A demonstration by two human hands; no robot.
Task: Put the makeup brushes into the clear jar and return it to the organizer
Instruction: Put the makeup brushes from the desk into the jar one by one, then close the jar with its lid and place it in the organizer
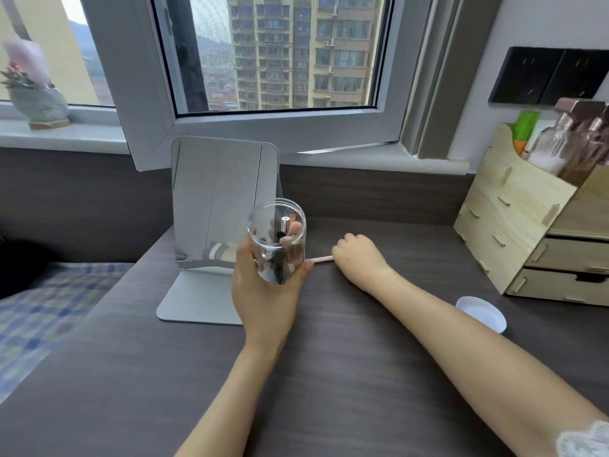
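Note:
My left hand (263,291) grips the clear jar (276,239) and holds it above the desk, tilted toward me, in front of the mirror. Several makeup brushes stand inside the jar, their handles and tips showing through the wall. My right hand (357,255) rests on the desk to the right of the jar, fingers closed around one end of a pale pink makeup brush (321,259) that lies flat on the desk. The wooden organizer (514,225) stands at the right edge of the desk.
A standing mirror (217,206) on a flat base is just behind the jar. A white round lid (482,313) lies on the desk near the organizer. Bottles fill the organizer's top compartment (573,143). A checked bedcover lies at the left (49,308).

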